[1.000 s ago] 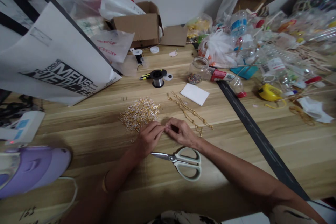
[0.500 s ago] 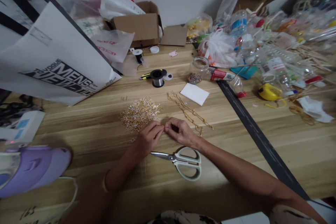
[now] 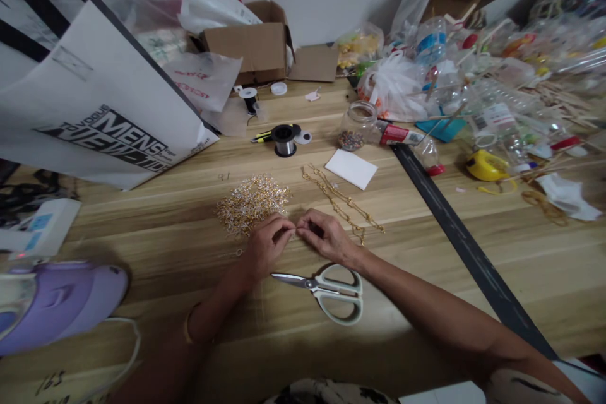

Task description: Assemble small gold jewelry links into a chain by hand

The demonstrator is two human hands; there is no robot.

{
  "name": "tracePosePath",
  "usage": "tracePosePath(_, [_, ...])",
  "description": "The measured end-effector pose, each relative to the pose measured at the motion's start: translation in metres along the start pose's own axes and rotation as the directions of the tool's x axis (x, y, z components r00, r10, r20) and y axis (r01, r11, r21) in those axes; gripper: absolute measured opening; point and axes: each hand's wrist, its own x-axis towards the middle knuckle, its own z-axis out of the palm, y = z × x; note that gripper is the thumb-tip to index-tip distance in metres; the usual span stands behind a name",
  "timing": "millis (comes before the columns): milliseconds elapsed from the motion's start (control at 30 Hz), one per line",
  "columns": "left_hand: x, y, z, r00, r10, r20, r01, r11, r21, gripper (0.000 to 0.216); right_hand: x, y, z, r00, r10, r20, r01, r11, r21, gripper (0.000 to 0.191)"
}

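Observation:
My left hand (image 3: 265,245) and my right hand (image 3: 326,237) meet fingertip to fingertip on the wooden table (image 3: 156,227), both pinched on a tiny piece too small to name. Just beyond the left hand lies a heap of small gold and silver fittings (image 3: 252,202). Finished gold chains (image 3: 341,202) stretch out beyond the right hand. White-handled scissors (image 3: 326,290) lie shut on the table just below both hands.
A spool of thin wire (image 3: 284,139), a white card (image 3: 351,168) and a jar of beads (image 3: 356,127) sit further back. A large white bag (image 3: 95,107) leans at left, a purple device (image 3: 57,303) at near left. Cardboard boxes and plastic clutter fill the back right.
Both hands stay pinched together at the same spot; only the fingers shift slightly.

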Motion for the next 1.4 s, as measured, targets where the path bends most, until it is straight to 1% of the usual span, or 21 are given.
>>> tracePosePath(133, [0.0023,0.0023,-0.0020,0.995,-0.090,0.032,0.091,0.996,-0.025,0.010,-0.0003,-0.0001,0.0007,0.998,-0.067,-0.007,0.066,0.997,-0.039,0.004])
tracePosePath(267, [0.0029,0.0008,-0.0021,0.991,-0.121,0.050,0.123,0.992,-0.027,0.010,0.0001,-0.0021,0.0005,0.990,-0.142,0.002,0.142,0.985,-0.097,0.009])
tracePosePath(367, [0.0026,-0.0009,-0.0018,0.988,-0.138,0.066,0.141,0.989,-0.053,0.010,0.0000,-0.0028,0.0002,0.987,-0.163,0.006,0.163,0.977,-0.135,0.011])
tracePosePath(467, [0.0031,-0.0010,-0.0027,0.983,-0.161,0.085,0.169,0.982,-0.090,0.010,-0.0005,-0.0025,0.0001,0.987,-0.160,0.011,0.159,0.974,-0.161,0.011])
tracePosePath(567, [0.0046,0.0001,-0.0047,0.981,-0.159,0.107,0.171,0.978,-0.117,0.011,-0.0010,-0.0021,0.0000,0.989,-0.147,0.019,0.148,0.975,-0.168,0.010])
tracePosePath(900, [0.0058,-0.0025,-0.0062,0.969,-0.172,0.175,0.198,0.969,-0.145,0.013,-0.0006,-0.0010,-0.0008,0.994,-0.102,0.029,0.105,0.986,-0.130,0.011])
tracePosePath(1233, [0.0035,-0.0074,-0.0016,0.970,-0.193,0.150,0.219,0.959,-0.179,0.009,0.0000,0.0000,-0.0015,0.998,-0.060,0.031,0.062,0.995,-0.074,0.011])
tracePosePath(1400, [0.0050,-0.0030,-0.0019,0.974,-0.187,0.127,0.204,0.969,-0.142,0.008,0.0002,-0.0017,-0.0019,0.997,-0.066,0.039,0.068,0.996,-0.059,0.011])
